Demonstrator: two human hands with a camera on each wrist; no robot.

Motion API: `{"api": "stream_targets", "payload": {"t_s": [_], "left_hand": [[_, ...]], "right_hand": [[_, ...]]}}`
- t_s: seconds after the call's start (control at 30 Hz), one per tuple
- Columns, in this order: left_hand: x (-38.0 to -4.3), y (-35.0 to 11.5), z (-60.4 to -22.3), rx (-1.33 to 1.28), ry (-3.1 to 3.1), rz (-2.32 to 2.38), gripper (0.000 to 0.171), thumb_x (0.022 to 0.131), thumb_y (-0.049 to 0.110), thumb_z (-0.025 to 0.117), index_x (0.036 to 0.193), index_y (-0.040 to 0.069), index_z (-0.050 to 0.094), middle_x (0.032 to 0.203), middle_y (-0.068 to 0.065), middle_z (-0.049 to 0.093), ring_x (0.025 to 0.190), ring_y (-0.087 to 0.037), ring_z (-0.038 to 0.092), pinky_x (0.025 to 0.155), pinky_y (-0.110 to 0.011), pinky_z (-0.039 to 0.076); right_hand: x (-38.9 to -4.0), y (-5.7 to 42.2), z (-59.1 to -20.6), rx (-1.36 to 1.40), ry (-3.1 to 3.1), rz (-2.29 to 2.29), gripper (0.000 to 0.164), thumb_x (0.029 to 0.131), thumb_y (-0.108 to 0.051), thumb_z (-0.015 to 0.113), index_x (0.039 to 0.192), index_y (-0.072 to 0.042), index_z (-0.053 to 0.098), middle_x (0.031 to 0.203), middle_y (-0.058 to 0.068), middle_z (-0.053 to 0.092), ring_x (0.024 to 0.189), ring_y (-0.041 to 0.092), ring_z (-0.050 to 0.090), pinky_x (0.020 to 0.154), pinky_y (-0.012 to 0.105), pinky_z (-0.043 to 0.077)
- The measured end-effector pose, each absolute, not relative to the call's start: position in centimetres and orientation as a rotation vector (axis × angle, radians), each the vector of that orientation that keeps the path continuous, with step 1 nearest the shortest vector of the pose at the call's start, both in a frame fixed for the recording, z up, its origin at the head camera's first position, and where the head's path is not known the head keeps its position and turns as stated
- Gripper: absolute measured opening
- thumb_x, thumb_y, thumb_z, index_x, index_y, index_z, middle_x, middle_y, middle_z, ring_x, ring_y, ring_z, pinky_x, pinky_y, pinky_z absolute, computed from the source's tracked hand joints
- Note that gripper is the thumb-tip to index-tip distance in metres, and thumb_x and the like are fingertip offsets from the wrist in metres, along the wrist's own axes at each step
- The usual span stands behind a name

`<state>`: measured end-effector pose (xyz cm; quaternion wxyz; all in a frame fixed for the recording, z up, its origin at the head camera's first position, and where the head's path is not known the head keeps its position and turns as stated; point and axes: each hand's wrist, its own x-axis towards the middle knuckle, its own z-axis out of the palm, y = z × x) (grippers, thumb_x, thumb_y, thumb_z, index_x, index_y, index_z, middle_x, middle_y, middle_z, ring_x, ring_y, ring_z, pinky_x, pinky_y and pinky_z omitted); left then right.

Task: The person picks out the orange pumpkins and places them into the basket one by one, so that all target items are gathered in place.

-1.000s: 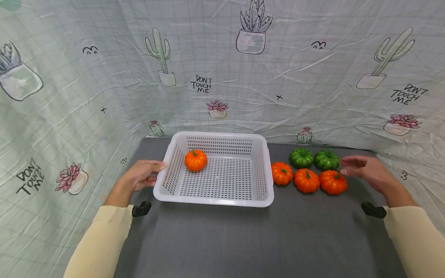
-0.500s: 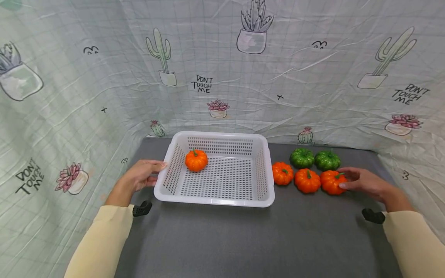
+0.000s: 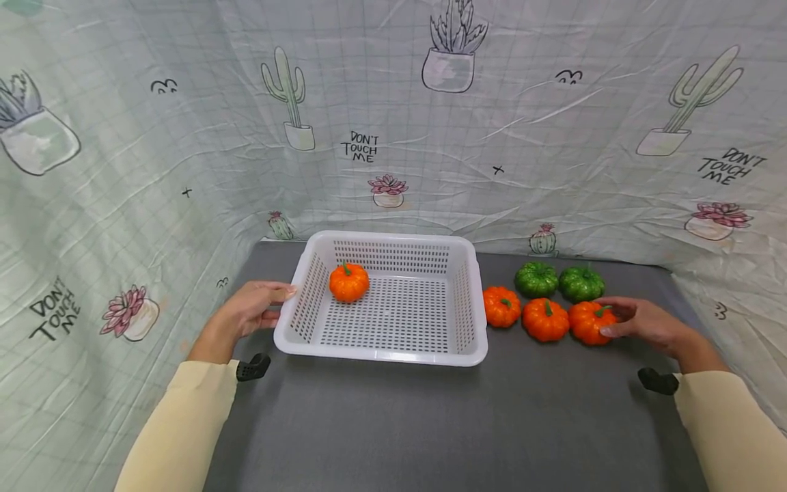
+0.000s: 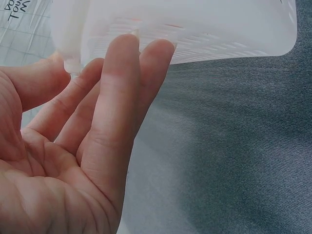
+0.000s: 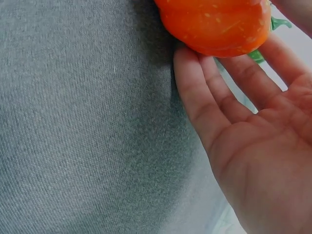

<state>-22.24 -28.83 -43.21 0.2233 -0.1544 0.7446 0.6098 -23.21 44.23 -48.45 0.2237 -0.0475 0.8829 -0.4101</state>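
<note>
Pumpkin [image 3: 587,323]: orange, at the right end of the near row on the table [image 3: 393,424], just past 3 o'clock from the middle of the basket [image 3: 381,354]; it appears to rest on the table.
Right hand [image 3: 652,328]: at the pumpkin's 3 o'clock, narrowed round it and holding it, thumb near 4, fingers near 1; in the right wrist view, fingertips [image 5: 187,61] meet its lower side. How firmly they press cannot be told.
Left hand [image 3: 253,309]: at the basket's 9 o'clock, pinching the rim, with fingers lower against the wall.
Basket load: inner pumpkin [image 3: 349,283], orange, upright, toward 10 o'clock.
Neighbours: middle orange [image 3: 545,320] at the pumpkin's 9 o'clock, touching or nearly so; right green [image 3: 581,284] near 12; left green [image 3: 537,281] near 10; far orange [image 3: 501,307] beyond the middle one, beside the basket.
Sound hold: glossy skin may slip, so thumb and fingers set low on opposite flanks should serve better than the stem [image 5: 280,23]; any lift best goes straight up, sparing the neighbours a nudge. A steady left pinch should check basket slide.
</note>
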Motion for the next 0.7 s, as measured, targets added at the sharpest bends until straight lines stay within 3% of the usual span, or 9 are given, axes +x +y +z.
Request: {"api": "stream_targets", "payload": {"t_s": [0.13, 0.2, 0.27, 0.37, 0.57, 0.7], "left_hand": [[-22.3, -28.8, -43.2, -0.429, 2.055, 1.683, 0.058, 0.103, 0.028, 0.068, 0.152, 0.001, 0.050, 0.094, 0.005, 0.075, 0.083, -0.019, 0.079, 0.075, -0.037, 0.065], [-22.3, -28.8, -43.2, -0.439, 2.057, 1.681, 0.057, 0.103, 0.027, 0.067, 0.151, 0.002, 0.051, 0.093, 0.006, 0.075, 0.083, -0.019, 0.079, 0.075, -0.037, 0.065], [-22.4, -28.7, -43.3, -0.438, 2.058, 1.677, 0.056, 0.103, 0.026, 0.067, 0.151, 0.002, 0.051, 0.093, 0.006, 0.075, 0.083, -0.019, 0.079, 0.076, -0.037, 0.065], [-22.4, -28.6, -43.4, -0.442, 2.059, 1.676, 0.056, 0.103, 0.026, 0.067, 0.151, 0.002, 0.051, 0.093, 0.006, 0.075, 0.083, -0.018, 0.079, 0.076, -0.037, 0.065], [-22.4, -28.7, -43.4, -0.434, 2.071, 1.669, 0.058, 0.103, 0.028, 0.067, 0.152, 0.002, 0.050, 0.092, 0.006, 0.076, 0.083, -0.018, 0.079, 0.076, -0.037, 0.065], [-22.4, -28.6, -43.3, -0.433, 2.072, 1.666, 0.059, 0.102, 0.029, 0.068, 0.152, 0.002, 0.050, 0.092, 0.007, 0.075, 0.082, -0.017, 0.079, 0.075, -0.036, 0.065]], "right_hand": [[-23.1, 44.7, -48.4, -0.149, 2.431, -1.159, 0.065, 0.095, -0.017, 0.076, 0.150, 0.005, 0.048, 0.147, 0.027, 0.054, 0.102, -0.021, 0.050, 0.083, 0.022, 0.056], [-23.0, 44.9, -48.3, -0.152, 2.423, -1.172, 0.062, 0.094, -0.016, 0.077, 0.149, -0.001, 0.053, 0.139, 0.004, 0.061, 0.103, -0.022, 0.050, 0.083, 0.022, 0.056], [-22.9, 45.2, -48.2, -0.159, 2.407, -1.188, 0.059, 0.093, -0.016, 0.077, 0.148, -0.006, 0.056, 0.130, -0.018, 0.058, 0.104, -0.022, 0.049, 0.084, 0.021, 0.055], [-22.7, 45.6, -48.0, -0.154, 2.350, -1.232, 0.052, 0.093, -0.014, 0.076, 0.143, -0.017, 0.062, 0.116, -0.037, 0.053, 0.104, -0.023, 0.049, 0.084, 0.021, 0.055], [-22.8, 46.4, -47.7, -0.159, 2.188, -1.337, 0.049, 0.096, -0.007, 0.070, 0.125, -0.046, 0.067, 0.115, -0.035, 0.063, 0.104, -0.010, 0.063, 0.084, 0.024, 0.059], [-22.7, 46.8, -47.2, -0.198, 2.135, -1.366, 0.055, 0.097, -0.003, 0.067, 0.119, -0.054, 0.065, 0.115, -0.028, 0.069, 0.103, -0.002, 0.068, 0.084, 0.024, 0.060]]}}
